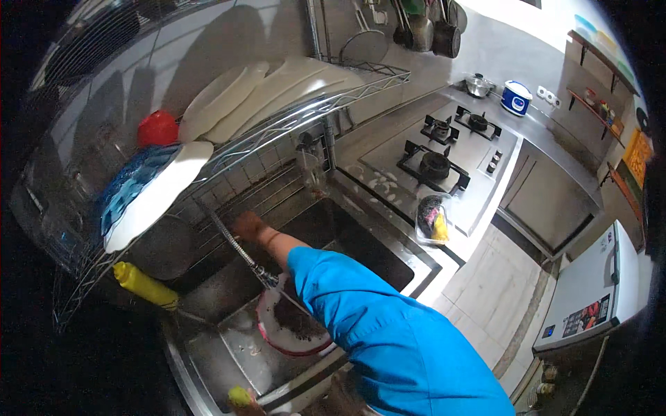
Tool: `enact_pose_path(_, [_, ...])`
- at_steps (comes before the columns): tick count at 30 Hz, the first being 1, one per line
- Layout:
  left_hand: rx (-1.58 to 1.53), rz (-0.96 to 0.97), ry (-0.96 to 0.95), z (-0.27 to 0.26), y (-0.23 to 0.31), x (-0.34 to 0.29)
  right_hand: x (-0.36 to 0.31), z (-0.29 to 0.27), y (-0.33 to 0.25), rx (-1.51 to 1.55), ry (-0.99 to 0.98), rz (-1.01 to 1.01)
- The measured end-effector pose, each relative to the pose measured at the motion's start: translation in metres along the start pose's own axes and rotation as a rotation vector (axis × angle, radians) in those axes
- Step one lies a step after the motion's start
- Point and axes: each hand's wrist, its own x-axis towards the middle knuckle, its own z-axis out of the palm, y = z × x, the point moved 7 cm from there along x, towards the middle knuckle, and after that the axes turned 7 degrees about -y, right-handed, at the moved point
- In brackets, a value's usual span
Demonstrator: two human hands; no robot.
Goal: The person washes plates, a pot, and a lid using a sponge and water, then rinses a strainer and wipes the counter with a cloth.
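Observation:
My right arm, in a blue sleeve, stretches across the sink (374,249), and my right hand (248,225) is at its back edge beside the coiled faucet hose (232,239). The fingers there are too dark and small to tell what they touch. At the bottom edge my left hand (251,409), mostly cut off, grips a yellow-green sponge (239,396). Below the spray head (265,277) lies a round, pale dish with a pink-red rim (277,341), partly hidden by my sleeve. Suds and wet patches lie around it.
A yellow squeeze bottle (146,284) leans left of the sink. Above hangs a wire rack (277,125) with white platters (229,104), blue dishes and a red bowl (158,128). To the right are a gas stove (444,159) and a clear tray with a yellow item (433,218).

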Motion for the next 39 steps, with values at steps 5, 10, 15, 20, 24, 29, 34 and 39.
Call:
enact_pose_path(5, [-0.090, 0.139, -0.138, 0.051, 0.044, 0.030, -0.039, 0.016, 0.134, 0.085, 0.177, 0.571])
enact_pose_path(10, [-0.071, 0.032, -0.035, 0.003, 0.011, 0.019, -0.008, 0.030, 0.001, -0.031, 0.114, 0.311])
enact_pose_path(15, [-0.202, 0.141, -0.173, 0.054, 0.066, 0.034, -0.102, 0.058, 0.044, -0.009, -0.174, 0.314])
enact_pose_path(20, [-0.383, 0.253, -0.388, 0.094, 0.152, 0.019, -0.250, -0.002, 0.079, 0.124, -0.138, 0.429])
enact_pose_path(24, [-0.551, 0.198, -0.525, 0.087, 0.180, -0.001, -0.331, -0.092, 0.037, -0.019, -0.049, 0.567])
enact_pose_path(29, [-0.783, 0.124, -0.891, 0.112, 0.250, -0.072, -0.523, -0.181, 0.002, 0.065, 0.486, 0.774])
enact_pose_path(34, [-0.888, -0.029, -1.245, 0.115, 0.296, -0.173, -0.730, -0.151, -0.067, -0.059, 0.187, 1.054])
enact_pose_path(39, [-0.847, -0.166, -1.620, 0.119, 0.335, -0.320, -1.023, -0.040, -0.247, 0.424, -0.707, 1.550])
